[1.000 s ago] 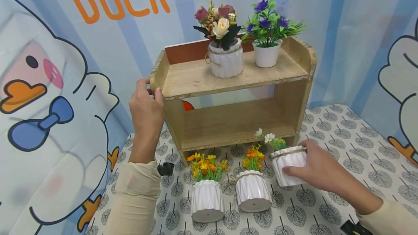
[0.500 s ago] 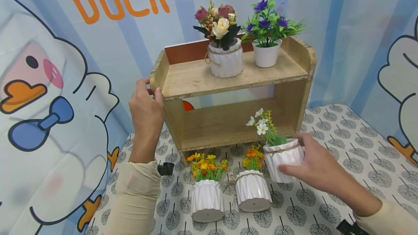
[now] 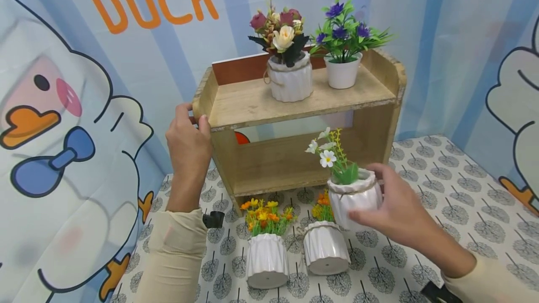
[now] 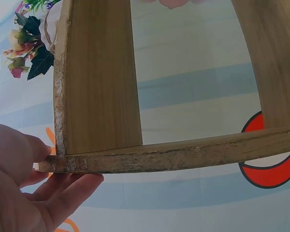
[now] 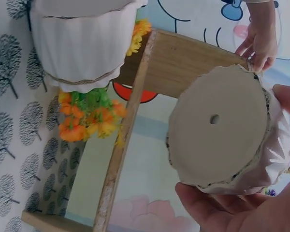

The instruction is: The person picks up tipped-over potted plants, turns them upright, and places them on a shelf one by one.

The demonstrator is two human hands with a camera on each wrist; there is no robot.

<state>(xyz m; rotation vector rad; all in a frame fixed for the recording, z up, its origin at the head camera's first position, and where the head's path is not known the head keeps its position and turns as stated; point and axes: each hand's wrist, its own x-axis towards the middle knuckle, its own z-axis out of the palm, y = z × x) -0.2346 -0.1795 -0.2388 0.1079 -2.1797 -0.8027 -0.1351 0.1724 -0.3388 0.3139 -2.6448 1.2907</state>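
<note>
My right hand (image 3: 400, 205) grips a white ribbed flowerpot (image 3: 351, 200) by its right side, with white flowers and green leaves leaning left out of it. The pot is held up in front of the lower shelf, tilted; its underside with a small hole (image 5: 214, 119) faces the right wrist view. My left hand (image 3: 189, 144) holds the upper left end of a two-tier wooden shelf (image 3: 240, 111), thumb on one side and fingers on the other, as the left wrist view also shows around the wooden edge (image 4: 135, 159).
On the top tier stand a pot of roses (image 3: 290, 78) and a pot of purple flowers (image 3: 342, 71). Two white pots with orange and yellow flowers, the left one (image 3: 267, 261) and the middle one (image 3: 326, 249), lie tipped on the tree-patterned cloth (image 3: 455, 200).
My right hand has lifted the white-flowered pot up and to the left, turning its flowers more upright. It now partly covers the middle pot's flowers. My left hand stays on the shelf.
</note>
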